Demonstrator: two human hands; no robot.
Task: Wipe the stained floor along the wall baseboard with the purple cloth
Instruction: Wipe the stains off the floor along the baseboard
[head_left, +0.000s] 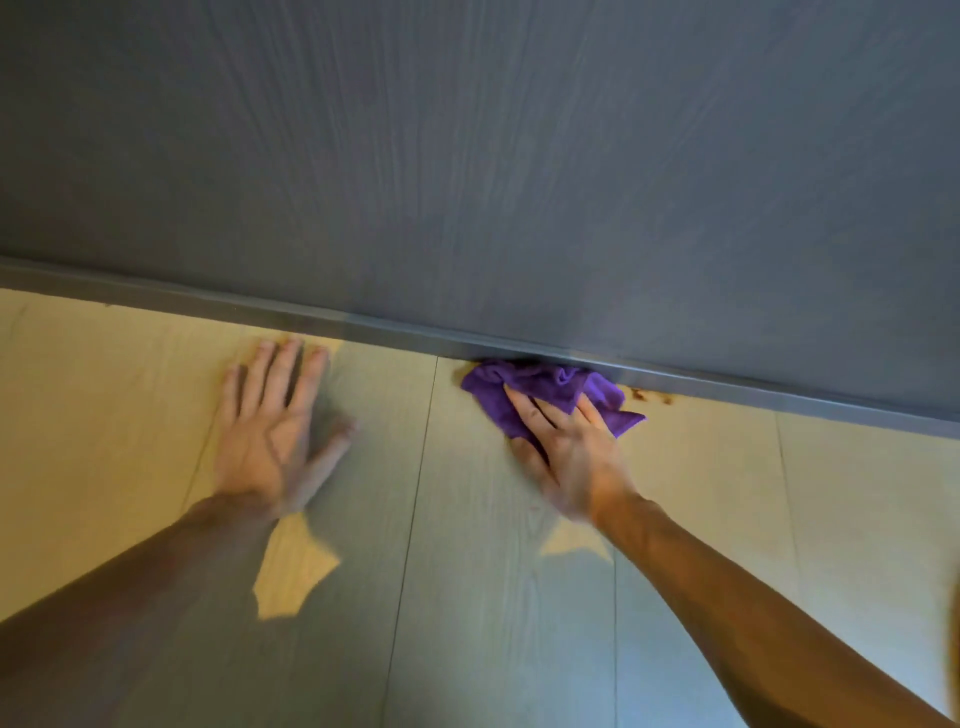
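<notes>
A crumpled purple cloth (550, 387) lies on the pale wood-grain floor (467, 519), pushed up against the grey baseboard (311, 317). My right hand (566, 452) presses down on the cloth's near edge, fingers spread over it. Brown stains (649, 397) dot the floor right beside the baseboard, just to the right of the cloth. My left hand (275, 421) rests flat on the floor well to the left, fingers apart, holding nothing.
A dark grey wood-grain wall (519, 156) fills the upper half of the view above the baseboard. Floor plank seams run toward me. Shadows of my arms fall over the floor in the middle.
</notes>
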